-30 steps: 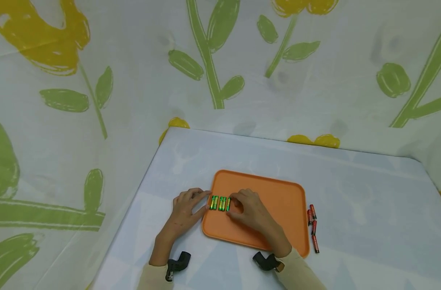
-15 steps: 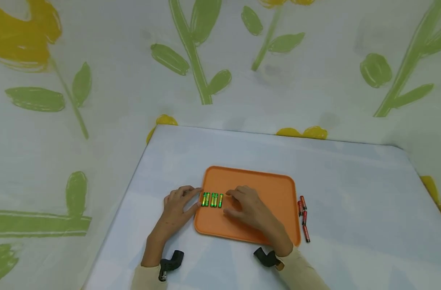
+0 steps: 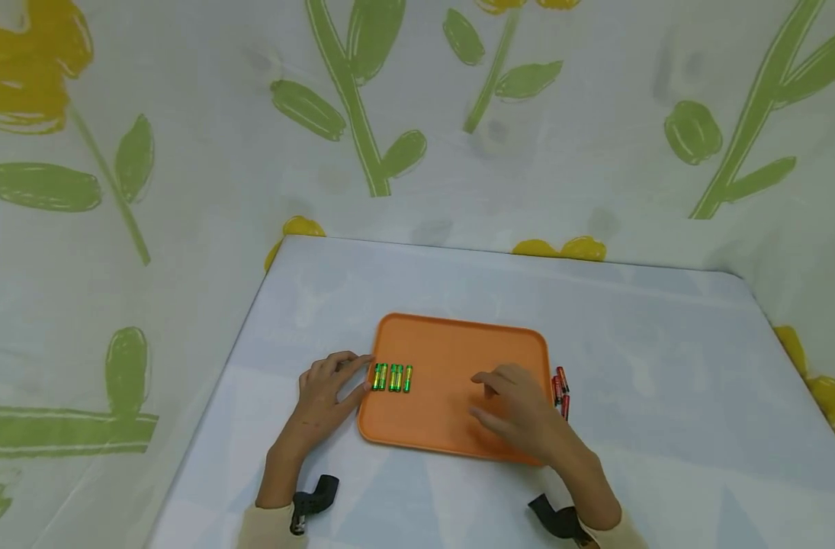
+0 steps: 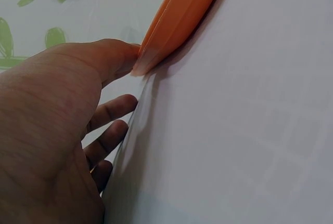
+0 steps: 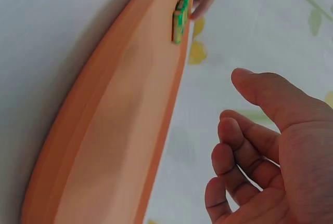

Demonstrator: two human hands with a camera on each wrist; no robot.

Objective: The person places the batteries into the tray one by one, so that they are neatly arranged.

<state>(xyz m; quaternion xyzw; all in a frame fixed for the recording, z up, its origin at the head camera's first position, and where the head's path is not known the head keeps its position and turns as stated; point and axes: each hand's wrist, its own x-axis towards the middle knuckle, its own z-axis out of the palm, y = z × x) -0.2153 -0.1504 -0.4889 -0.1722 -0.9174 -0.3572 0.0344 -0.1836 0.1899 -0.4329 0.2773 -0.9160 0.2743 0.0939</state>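
Observation:
Several green batteries (image 3: 396,378) stand side by side in a row at the left end of an orange tray (image 3: 451,423). My left hand (image 3: 324,396) rests at the tray's left rim, its thumb and forefinger touching the edge beside the row. In the left wrist view its thumb meets the tray's rim (image 4: 174,21). Over the right half of the tray hovers my right hand (image 3: 527,412), fingers relaxed and holding nothing. The right wrist view shows its loosely bent fingers (image 5: 223,159) apart from the green batteries (image 5: 180,18).
Red batteries (image 3: 557,390) lie on the table just past the tray's right edge, partly hidden by my right hand. The table (image 3: 637,343) has a pale patterned cover. A flowered cloth (image 3: 218,114) hangs behind and to the left.
My right hand has let go of the rightmost green battery and moved right across the tray towards the red batteries. My left hand stays at the rim. The head view has shifted slightly.

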